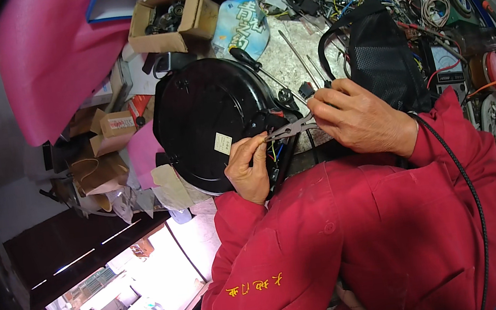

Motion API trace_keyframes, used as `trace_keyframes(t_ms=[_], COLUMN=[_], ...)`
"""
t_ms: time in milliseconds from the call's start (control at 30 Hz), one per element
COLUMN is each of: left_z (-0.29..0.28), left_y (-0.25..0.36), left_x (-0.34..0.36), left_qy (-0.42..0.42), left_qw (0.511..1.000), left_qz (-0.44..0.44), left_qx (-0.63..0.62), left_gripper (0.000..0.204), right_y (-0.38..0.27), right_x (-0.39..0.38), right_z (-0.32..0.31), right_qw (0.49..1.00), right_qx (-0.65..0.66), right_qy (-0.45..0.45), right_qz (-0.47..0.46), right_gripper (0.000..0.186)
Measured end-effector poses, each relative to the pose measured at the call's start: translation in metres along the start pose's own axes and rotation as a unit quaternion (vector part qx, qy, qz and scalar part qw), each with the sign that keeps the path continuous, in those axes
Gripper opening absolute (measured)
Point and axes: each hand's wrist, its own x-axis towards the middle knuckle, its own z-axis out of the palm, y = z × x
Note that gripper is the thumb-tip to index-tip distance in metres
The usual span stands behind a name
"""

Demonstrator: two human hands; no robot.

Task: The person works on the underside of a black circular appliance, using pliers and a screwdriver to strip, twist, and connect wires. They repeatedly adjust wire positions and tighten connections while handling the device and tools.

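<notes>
r hand (355, 118) wrapped round pliers (289, 130), l hand (248, 166) thumb + finger pinching tiny pc at nose tip, by edge of round black appliance (200, 114). imo keep pinch close to tip, squeeze lightly, mind nearby wires (274, 153). can't id pc; handles mostly hidden behind r fingers.

Holding needle-nose pliers (288, 131) in the right hand (360, 117); pinching a tiny, indistinct piece (266, 139) at their tips with the left hand (248, 168), beside a round black appliance (209, 119).
</notes>
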Motion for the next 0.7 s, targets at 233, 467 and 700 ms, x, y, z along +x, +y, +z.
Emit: trace_keyframes(t_ms=[233,467,700], left_z=[0.0,0.0,0.0], left_y=[-0.001,-0.001,0.0], left_x=[0.001,-0.001,0.0], left_qy=[-0.002,-0.005,-0.004], left_qw=[1.0,1.0,1.0], left_qz=[0.0,-0.003,-0.012], left_qx=[-0.007,0.002,-0.001], left_gripper=[0.015,0.016,0.015], right_y=[-0.001,0.0,0.0], right_x=[0.003,0.006,0.01], right_z=[0.001,-0.004,-0.01], right_qw=[1.0,0.999,0.998], right_qx=[0.003,-0.027,-0.043], right_qy=[0.027,0.022,0.002], right_qz=[-0.012,-0.031,-0.043], right_gripper=[0.01,0.01,0.014])
